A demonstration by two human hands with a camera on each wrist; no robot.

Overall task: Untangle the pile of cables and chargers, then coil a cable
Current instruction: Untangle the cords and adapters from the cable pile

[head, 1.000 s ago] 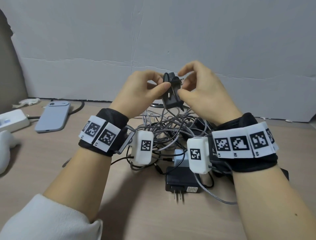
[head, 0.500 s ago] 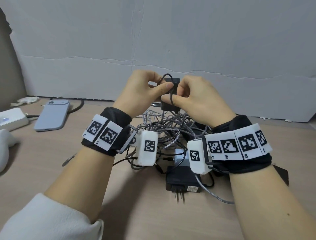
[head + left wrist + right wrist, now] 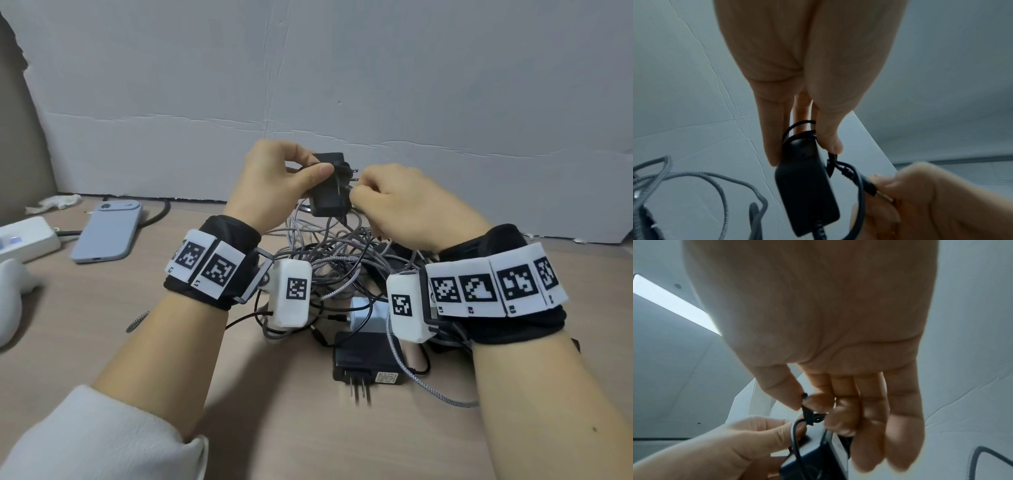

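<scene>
A black charger (image 3: 329,192) (image 3: 807,181) is held above the tangled pile of grey braided and black cables (image 3: 329,260). My left hand (image 3: 274,185) (image 3: 807,146) grips the charger between thumb and fingers, with a thin black cable looped round its top. My right hand (image 3: 394,205) (image 3: 807,404) pinches the barrel plug (image 3: 869,185) at the end of that black cable, just right of the charger. A second black charger (image 3: 363,359) with its prongs toward me and a white charger (image 3: 366,313) lie on the wooden table (image 3: 308,428) in the pile.
A grey phone (image 3: 108,231) lies face down at the left, with a white power strip (image 3: 25,236) and a white object (image 3: 10,301) beyond it. A white board wall (image 3: 342,85) stands right behind the pile.
The charger has been turned so its prongs point right. My right hand has moved from the charger body to pinching the cable's plug beside it.
</scene>
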